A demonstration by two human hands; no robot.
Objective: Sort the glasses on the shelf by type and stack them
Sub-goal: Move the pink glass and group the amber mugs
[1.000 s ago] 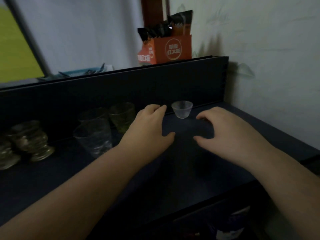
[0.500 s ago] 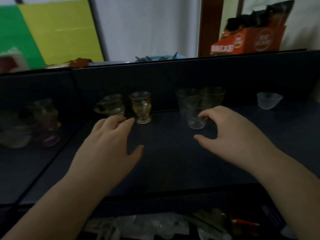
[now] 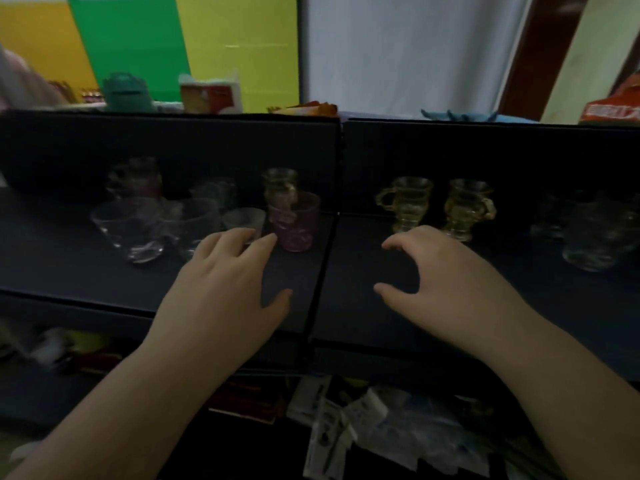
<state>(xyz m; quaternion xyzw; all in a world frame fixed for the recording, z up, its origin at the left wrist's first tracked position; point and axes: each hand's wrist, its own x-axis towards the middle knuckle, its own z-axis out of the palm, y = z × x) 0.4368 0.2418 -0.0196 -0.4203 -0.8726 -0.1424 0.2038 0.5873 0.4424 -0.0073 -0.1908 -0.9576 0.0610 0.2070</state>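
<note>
- left hand (image 3: pixel 221 292) and right hand (image 3: pixel 446 285) both loose over the shelf (image 3: pixel 346 271), holding nothing
- glasses lined along the back: pink tumbler (image 3: pixel 294 221), amber mugs (image 3: pixel 403 202)
- probably slick, breakable; I'd grab by the walls

No legible text anywhere.

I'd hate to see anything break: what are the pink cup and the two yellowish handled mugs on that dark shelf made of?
Pink cup: looks like tinted glass, since the shelf shows through it; clear plastic is possible. Handled mugs: probably pressed amber glass, see-through with ribbed, glossy walls. Dim light leaves both uncertain.
</note>
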